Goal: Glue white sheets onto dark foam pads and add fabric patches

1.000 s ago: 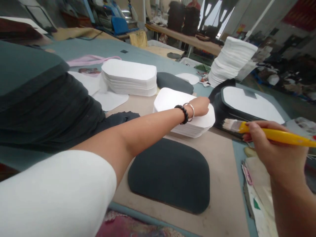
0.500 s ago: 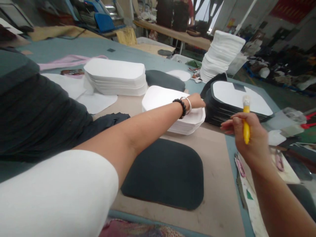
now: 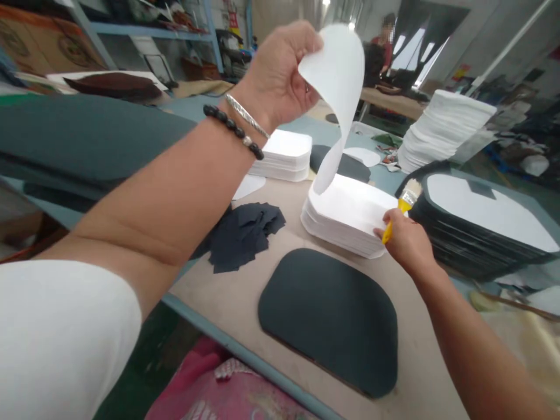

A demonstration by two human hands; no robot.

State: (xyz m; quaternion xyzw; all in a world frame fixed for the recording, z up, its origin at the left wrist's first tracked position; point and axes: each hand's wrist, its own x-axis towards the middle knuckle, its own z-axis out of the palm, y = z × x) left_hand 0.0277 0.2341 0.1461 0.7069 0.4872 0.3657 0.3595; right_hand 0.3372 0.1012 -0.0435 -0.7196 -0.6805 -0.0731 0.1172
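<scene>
Beige board (image 3: 236,291) below — hands (image 3: 284,76) hold sheet (image 3: 343,70) and brush (image 3: 406,204)

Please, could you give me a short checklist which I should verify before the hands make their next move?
1. White sheet gripped by the left hand: ok.
2. Sheet held flat: not ok, it curls and hangs down.
3. Sheet's lower end clear of the white stack: cannot tell.
4. Brush in the right hand, bristles upward: ok.
5. Bristles wetted: cannot tell, too small to see.
6. Dark panel lying flat, nothing on top: ok.
</scene>
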